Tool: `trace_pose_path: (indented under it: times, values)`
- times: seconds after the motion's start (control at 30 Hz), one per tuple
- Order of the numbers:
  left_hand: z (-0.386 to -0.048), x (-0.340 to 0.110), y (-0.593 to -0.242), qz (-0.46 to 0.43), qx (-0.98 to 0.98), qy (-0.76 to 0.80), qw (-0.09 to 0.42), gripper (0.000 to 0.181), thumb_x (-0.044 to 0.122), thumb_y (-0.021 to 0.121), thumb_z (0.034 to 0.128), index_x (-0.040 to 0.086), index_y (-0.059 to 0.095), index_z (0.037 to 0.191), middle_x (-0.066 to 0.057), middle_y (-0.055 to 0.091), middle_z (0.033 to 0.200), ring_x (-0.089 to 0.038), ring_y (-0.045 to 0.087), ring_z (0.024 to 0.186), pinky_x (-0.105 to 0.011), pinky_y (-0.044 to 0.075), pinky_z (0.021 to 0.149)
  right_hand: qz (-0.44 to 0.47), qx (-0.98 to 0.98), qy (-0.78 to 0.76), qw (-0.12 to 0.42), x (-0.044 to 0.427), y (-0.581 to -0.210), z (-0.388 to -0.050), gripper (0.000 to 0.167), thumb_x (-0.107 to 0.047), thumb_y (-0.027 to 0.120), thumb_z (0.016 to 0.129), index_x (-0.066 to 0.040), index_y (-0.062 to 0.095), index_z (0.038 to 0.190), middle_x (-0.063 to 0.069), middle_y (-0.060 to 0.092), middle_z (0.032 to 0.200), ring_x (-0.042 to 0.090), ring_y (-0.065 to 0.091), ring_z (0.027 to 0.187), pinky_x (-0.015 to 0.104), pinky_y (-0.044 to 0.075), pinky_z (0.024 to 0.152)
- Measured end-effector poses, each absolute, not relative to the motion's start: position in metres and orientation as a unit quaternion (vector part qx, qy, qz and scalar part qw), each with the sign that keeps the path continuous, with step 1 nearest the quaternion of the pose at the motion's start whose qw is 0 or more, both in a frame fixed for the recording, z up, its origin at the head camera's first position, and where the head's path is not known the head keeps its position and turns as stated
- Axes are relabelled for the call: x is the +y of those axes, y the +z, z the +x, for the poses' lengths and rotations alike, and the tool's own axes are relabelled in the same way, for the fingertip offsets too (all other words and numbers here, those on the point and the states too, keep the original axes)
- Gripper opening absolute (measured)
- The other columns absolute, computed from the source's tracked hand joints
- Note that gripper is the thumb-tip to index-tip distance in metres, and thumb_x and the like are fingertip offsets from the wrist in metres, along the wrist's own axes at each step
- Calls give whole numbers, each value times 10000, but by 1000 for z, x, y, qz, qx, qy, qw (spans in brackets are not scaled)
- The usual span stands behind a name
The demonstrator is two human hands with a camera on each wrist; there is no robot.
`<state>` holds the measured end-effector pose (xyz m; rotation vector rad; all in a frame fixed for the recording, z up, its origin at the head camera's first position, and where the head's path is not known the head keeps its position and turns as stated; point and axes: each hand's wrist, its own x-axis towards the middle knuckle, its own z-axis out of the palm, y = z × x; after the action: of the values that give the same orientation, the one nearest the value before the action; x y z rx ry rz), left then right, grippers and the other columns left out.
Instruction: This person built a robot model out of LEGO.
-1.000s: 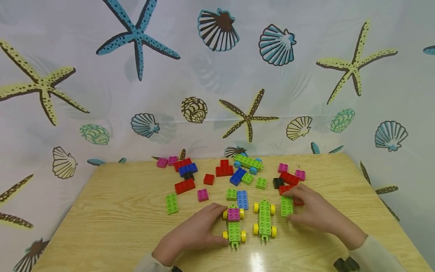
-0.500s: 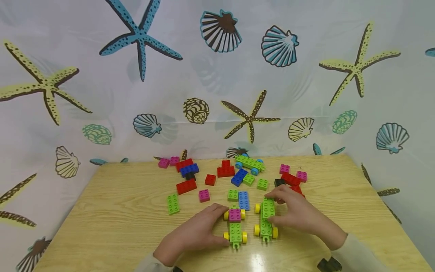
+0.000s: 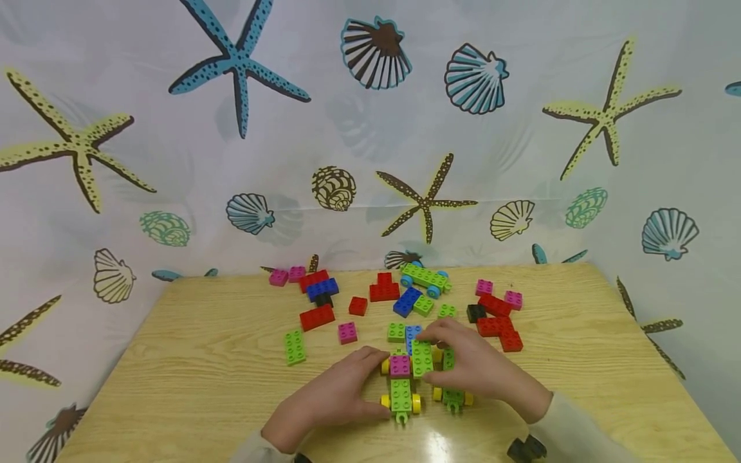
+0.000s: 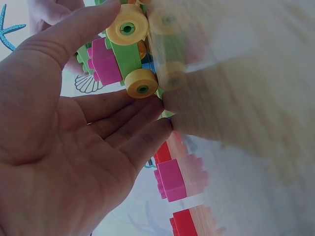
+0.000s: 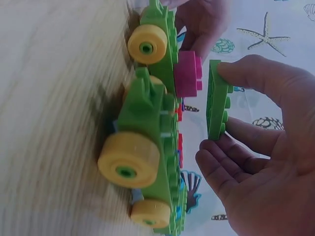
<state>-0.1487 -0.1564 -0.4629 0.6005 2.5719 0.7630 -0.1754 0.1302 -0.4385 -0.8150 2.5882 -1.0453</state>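
My left hand (image 3: 327, 395) holds the left side of a green wheeled toy car base (image 3: 401, 393), thumb at the rear yellow wheel and fingers by the front one. A pink brick (image 3: 399, 365) sits on this base toward its far end. My right hand (image 3: 477, 363) pinches a flat green eight-stud brick (image 3: 422, 358) between thumb and fingers. In the right wrist view that green brick (image 5: 216, 103) is above the base, beside the pink brick and apart from the table. A second green base (image 3: 454, 397) with yellow wheels stands partly hidden under my right hand.
Loose bricks in red, pink, blue, green and black lie scattered beyond my hands. Red bricks (image 3: 494, 326) are at the right, and a green brick (image 3: 294, 347) at the left. A blue-wheeled green base (image 3: 425, 278) stands near the back edge, before a patterned curtain (image 3: 347, 128).
My right hand has picked the flat green brick up from the right of the second base and carried it left, over that base, to beside the pink brick. My left hand has stayed in place.
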Motion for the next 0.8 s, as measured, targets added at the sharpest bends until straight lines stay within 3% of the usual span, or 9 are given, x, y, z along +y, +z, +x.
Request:
trace_pose_path:
  times: [0.37, 0.8]
  values:
    - [-147, -158, -463, 232, 915, 275, 184, 934, 509, 923, 907, 84, 534, 1642, -80, 580, 1648, -304, 583, 1524, -560, 494, 1282, -291, 871, -371, 139, 104, -445, -174, 640, -357, 887, 942, -129, 690, 1507, 50, 644, 1481, 294, 645, 1363, 616, 538, 1205]
    - [-146, -159, -463, 235, 914, 276, 183, 935, 504, 924, 905, 80, 532, 1641, -81, 580, 1647, -297, 581, 1524, -556, 490, 1286, -307, 870, -362, 131, 94, -448, -175, 642, -337, 901, 947, -116, 691, 1512, 26, 649, 1421, 280, 663, 1306, 551, 574, 1151]
